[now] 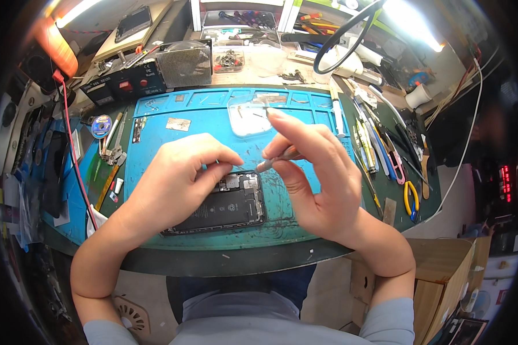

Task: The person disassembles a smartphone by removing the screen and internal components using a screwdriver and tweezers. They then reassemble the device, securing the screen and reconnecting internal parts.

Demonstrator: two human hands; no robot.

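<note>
An opened smartphone lies on the blue work mat, its black battery and metal-shielded inner parts showing. My left hand rests over the phone's far left side and covers part of it. Its thumb and forefinger are pinched close together by the phone's top edge; whatever is between them is too small to make out. In my right hand, a slim metal pen-like tool is gripped between thumb and fingers. The tool's tip points down-left, close to the phone's upper right corner. Past the fingers sits a clear plastic tray with small parts.
Blue mat compartments run along the back. On the right lie tweezers, pens and yellow-handled pliers. A solder spool and brushes are at left. Behind stand a black power unit and a mesh-fronted box. A black cable loop hangs overhead.
</note>
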